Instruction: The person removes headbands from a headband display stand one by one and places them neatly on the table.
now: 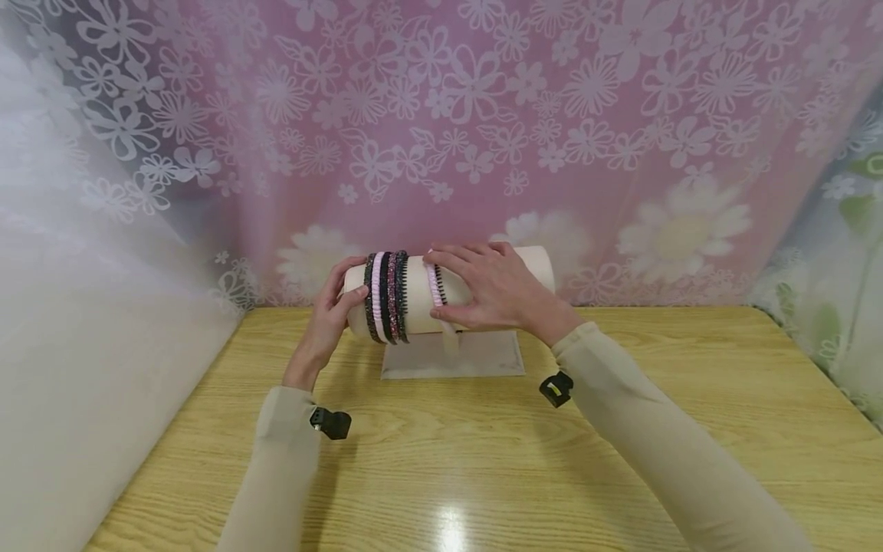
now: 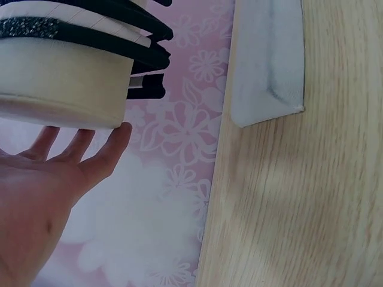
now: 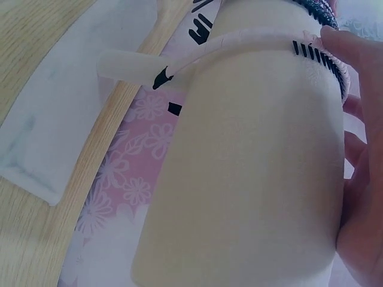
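pinching a pale pink headband (image 1: 436, 285) between thumb and fingers, the right grip (image 1: 493, 287) holds it around the middle of a cream roll (image 1: 418, 287); the band looks pleated, with dark comb teeth along its right edge. the left grip (image 1: 327, 318) grasps the roll's left end, beside a row of headbands (image 1: 386, 297): glittery dark, pleated pink, plain black, sparkling reddish. the roll's pale base (image 1: 486, 358) sits on the wood-grain tabletop (image 1: 441, 437), a floral pink curtain (image 1: 441, 153) on the far side.
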{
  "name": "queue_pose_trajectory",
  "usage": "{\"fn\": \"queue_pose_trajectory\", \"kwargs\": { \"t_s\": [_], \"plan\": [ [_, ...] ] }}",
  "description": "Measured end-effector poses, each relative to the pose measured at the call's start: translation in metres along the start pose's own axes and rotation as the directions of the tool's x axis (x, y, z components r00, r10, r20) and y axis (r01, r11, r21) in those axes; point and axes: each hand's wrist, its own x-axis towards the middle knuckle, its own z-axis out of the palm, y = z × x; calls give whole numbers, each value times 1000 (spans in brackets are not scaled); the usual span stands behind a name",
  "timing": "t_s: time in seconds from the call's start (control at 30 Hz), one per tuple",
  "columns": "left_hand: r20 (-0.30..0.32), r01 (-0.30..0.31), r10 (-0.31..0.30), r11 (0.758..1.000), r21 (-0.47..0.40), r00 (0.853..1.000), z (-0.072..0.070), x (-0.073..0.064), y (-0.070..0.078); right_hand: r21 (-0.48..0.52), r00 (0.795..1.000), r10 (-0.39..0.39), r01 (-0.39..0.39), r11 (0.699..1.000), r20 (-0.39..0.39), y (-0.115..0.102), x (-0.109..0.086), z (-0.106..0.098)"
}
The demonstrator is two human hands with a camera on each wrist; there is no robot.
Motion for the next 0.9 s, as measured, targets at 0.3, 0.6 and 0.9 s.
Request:
{"fn": "queue_pose_trajectory", "kwargs": {
  "t_s": [0.3,0.6,0.9],
  "plan": [
    [-34,-37,39,998,53,999,2,0,-2,28,999,27,-27,999,22,0,-2,-5],
    [-35,-44,46,998,53,998,3,0,-2,40,998,51,-53,998,44,1,-5,-8],
    [-39,-44,45,998,43,998,5,-1,0,28,995,80,-82,996,61,4,-8,-11]
  ]
}}
